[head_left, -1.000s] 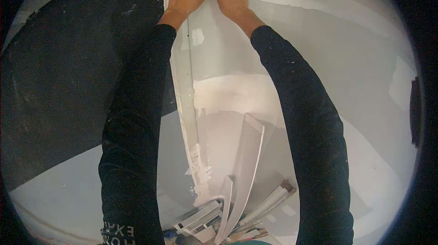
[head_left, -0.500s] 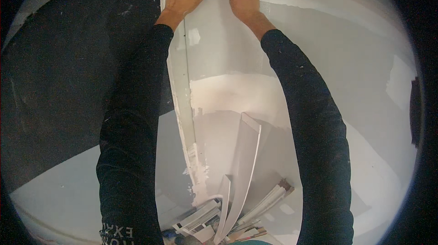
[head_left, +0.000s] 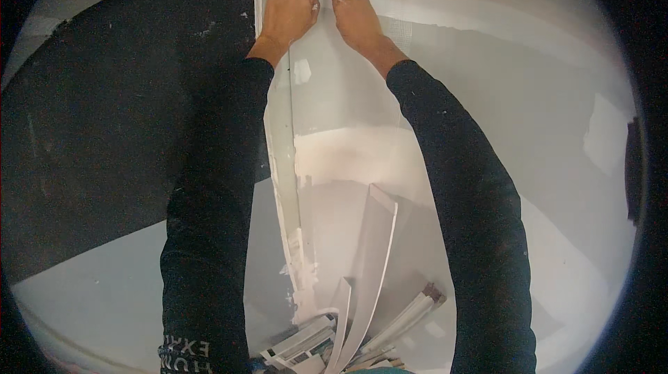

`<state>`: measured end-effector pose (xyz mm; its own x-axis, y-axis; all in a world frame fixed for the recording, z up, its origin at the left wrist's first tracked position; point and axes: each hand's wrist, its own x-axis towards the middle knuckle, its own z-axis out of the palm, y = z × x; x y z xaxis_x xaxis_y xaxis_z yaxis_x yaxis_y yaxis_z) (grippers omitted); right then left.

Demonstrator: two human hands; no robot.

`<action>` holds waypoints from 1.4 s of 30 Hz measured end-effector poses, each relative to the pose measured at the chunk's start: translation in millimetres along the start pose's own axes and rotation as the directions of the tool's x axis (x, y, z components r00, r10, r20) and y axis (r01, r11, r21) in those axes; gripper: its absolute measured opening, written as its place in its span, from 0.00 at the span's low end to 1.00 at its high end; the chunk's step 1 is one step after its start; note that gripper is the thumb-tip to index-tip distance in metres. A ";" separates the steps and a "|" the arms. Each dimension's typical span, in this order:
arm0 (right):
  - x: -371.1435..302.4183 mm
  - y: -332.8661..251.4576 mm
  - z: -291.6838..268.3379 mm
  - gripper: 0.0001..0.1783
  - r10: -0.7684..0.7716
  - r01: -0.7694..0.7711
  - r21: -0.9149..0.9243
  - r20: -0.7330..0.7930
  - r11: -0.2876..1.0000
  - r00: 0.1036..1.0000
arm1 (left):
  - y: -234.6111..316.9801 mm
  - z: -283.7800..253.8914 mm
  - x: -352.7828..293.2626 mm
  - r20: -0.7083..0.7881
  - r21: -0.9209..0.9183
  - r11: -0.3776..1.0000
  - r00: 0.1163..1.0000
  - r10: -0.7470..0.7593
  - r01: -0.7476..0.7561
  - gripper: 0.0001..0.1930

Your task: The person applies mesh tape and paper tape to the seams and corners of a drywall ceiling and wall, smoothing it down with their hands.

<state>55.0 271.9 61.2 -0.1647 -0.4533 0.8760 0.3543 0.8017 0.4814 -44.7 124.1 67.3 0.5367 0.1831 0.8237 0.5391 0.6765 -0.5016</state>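
Observation:
Both arms reach up the wall in front of me, in black sleeves. My left hand (head_left: 292, 11) lies against the top of the wall beside the narrow pale vertical strip (head_left: 282, 130), its fingers stretched upward. Just to its right, my right hand (head_left: 353, 16) also has its fingers extended, and their tips touch the white band (head_left: 452, 9) where wall and ceiling meet. Only a small gap separates the two hands. Nothing can be made out in either one. White smears mark the fingers. A patch of mesh tape (head_left: 399, 32) shows on the wall beside my right wrist.
A large black panel (head_left: 125, 109) covers the left wall. Long white trim pieces (head_left: 369, 263) lean against the wall at the bottom, among a pile of offcuts (head_left: 306, 343). White filler patches (head_left: 301, 71) dot the grey wall.
My right hand has moved left, closer to my left hand. The view has tilted slightly upward, so both hands and the wall sit lower in the picture.

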 end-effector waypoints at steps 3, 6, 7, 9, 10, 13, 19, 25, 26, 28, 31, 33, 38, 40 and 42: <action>2.5 -7.0 -1.1 0.39 0.002 -0.003 -0.028 -0.026 1.000 1.000 | -0.2 -0.8 -4.1 -0.017 -0.003 1.000 0.999 -0.029 0.029 0.24; 5.3 -8.6 -3.8 0.39 0.030 -0.030 -0.025 0.009 0.999 1.000 | 1.4 -0.4 -8.5 0.094 -0.057 0.995 0.993 -0.074 0.080 0.26; 5.9 -8.9 -4.6 0.39 0.030 -0.029 -0.023 0.010 0.999 1.000 | 1.8 -0.2 -9.7 0.213 -0.085 0.989 0.972 -0.098 0.119 0.27; 6.6 -6.8 -5.5 0.40 -0.076 0.076 -0.058 -0.005 0.995 0.997 | 2.1 0.4 -8.4 0.227 -0.090 0.990 0.970 -0.087 0.109 0.29; 8.0 -6.8 -5.1 0.40 -0.077 0.076 -0.058 -0.004 0.995 0.997 | 2.2 0.6 -7.8 0.240 -0.094 0.991 0.968 -0.074 0.100 0.30; 12.2 -8.7 -2.7 0.39 0.000 -0.007 0.114 0.057 0.993 0.998 | -0.9 7.1 -11.0 0.182 -0.053 0.996 0.981 -0.067 0.077 0.31; 6.7 -9.2 -1.3 0.38 -0.036 0.037 0.086 -0.017 0.996 0.999 | 3.5 5.5 -9.0 0.199 -0.178 0.977 0.977 -0.081 0.118 0.32; 10.0 -6.3 5.6 0.39 -0.064 0.068 0.132 -0.033 0.989 0.997 | 3.5 -3.6 -6.4 0.202 -0.224 0.968 0.977 -0.067 0.113 0.32; 12.9 -4.4 10.9 0.35 -0.111 0.115 0.159 -0.035 0.981 0.993 | 4.8 -2.7 -6.9 0.202 -0.230 0.966 0.977 -0.068 0.114 0.32; 17.6 -7.3 18.5 0.31 -0.158 0.162 0.182 -0.035 0.970 0.987 | 4.4 -0.4 -6.7 0.205 -0.152 0.979 0.974 -0.102 0.134 0.33; 18.5 -10.2 20.1 0.32 -0.094 0.096 0.154 -0.018 0.983 0.995 | 7.5 -0.6 -5.8 0.165 -0.127 0.987 0.983 -0.077 0.099 0.32; 12.0 -6.0 17.3 0.31 -0.153 0.154 -0.049 0.018 0.987 0.988 | 11.6 -1.6 -4.0 0.143 -0.116 0.990 0.987 -0.068 0.085 0.31; -13.0 -0.4 -25.7 0.33 -0.145 0.145 -0.005 0.031 0.989 0.989 | -3.6 14.1 -21.6 0.186 -0.068 0.986 0.973 -0.139 0.154 0.29; -30.1 1.8 -71.3 0.30 -0.086 0.103 -0.149 0.120 0.983 0.989 | 2.8 11.6 -17.1 0.172 -0.074 0.984 0.974 -0.145 0.159 0.29; -42.2 12.2 -105.0 0.28 0.114 0.014 -0.387 0.306 0.922 0.945 | 7.9 7.8 -13.8 0.163 -0.083 0.980 0.973 -0.163 0.178 0.29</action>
<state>162.9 259.9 27.1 -0.3969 -0.2174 0.8918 0.6809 0.5818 0.4449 -52.9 132.5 54.0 0.3286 0.1837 0.9264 0.6781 0.6369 -0.3668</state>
